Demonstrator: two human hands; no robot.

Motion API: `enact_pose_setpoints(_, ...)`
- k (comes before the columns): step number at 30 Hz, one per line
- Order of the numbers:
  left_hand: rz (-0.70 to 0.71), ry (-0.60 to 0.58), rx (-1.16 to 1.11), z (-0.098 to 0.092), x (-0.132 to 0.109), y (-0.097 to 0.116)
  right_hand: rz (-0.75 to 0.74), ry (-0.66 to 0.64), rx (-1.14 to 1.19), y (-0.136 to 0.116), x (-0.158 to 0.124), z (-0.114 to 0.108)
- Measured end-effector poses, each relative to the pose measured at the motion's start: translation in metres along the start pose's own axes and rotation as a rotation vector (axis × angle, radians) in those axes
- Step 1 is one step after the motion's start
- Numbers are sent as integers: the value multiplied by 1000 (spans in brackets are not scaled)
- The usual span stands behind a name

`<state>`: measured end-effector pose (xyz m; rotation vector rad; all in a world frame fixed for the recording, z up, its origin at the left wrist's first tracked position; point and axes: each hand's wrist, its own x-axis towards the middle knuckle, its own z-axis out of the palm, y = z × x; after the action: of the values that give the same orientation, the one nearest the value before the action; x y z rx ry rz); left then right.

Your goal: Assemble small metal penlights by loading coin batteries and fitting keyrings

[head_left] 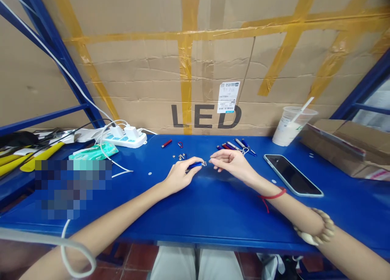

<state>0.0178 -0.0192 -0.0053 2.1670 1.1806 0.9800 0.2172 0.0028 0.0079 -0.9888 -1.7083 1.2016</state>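
At centre frame, a small blue pen-like piece [195, 165] is pinched in the left hand [179, 176]; the right hand [230, 162], fingers curled at its tip, appears empty. A phone [292, 175] lies right, small metal parts [179, 155] and loose pens [236, 146] behind.

"LED" stands printed on the cardboard sheet [146, 68].

Both forearms are bare — no sleeves reach into the frame. A thin red string bracelet [273, 196] circles the right wrist, right of centre, one loose end trailing. Further up that forearm, lower right, sits a chunky cream beaded bracelet [318, 233]. Pale trousers [196, 265] show at bottom centre.
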Motion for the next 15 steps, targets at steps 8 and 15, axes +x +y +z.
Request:
enact_pose_setpoints(8,-2,-140,-104,3,-2,6,-768,-43,-574,2,-3,-6)
enact_pose_setpoints(15,74,-199,33,4,-12,7,-809,-136,-722,1,-6,-1)
